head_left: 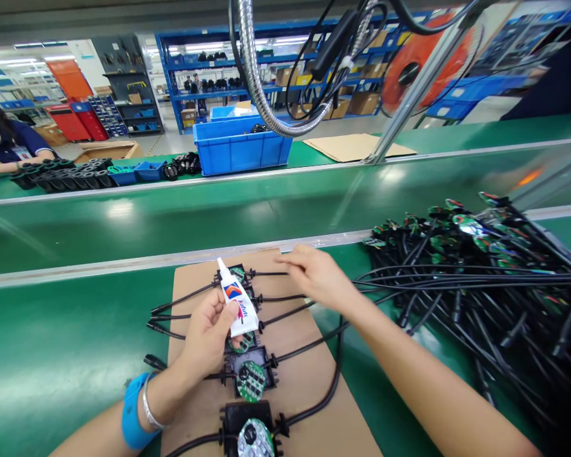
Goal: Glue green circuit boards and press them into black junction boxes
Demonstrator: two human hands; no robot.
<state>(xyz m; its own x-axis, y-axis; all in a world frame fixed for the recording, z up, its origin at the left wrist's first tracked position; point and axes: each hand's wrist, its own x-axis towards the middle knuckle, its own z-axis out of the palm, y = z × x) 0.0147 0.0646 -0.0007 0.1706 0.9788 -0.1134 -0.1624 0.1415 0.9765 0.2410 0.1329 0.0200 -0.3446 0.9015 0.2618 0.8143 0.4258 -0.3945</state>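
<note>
My left hand [213,327] is closed around a white glue tube [240,304] with blue, red and orange print. Its pointed nozzle tips up and to the left. Below and behind it, black housings [248,412] with round green circuit boards [251,381] and black cables lie in a column on a cardboard sheet [309,393]. The tube and hand partly cover the farther ones. My right hand [316,276] hovers over the cardboard's far right edge, near the cables. Its index finger stretches left while the other fingers are bent; I see nothing held in it.
A large pile of black cables with circuit boards [471,235] covers the bench at right. Beyond the ledge stand a blue bin [242,149] and black parts [76,174]. A flexible metal hose [254,82] hangs overhead. Another person [9,136] sits far left.
</note>
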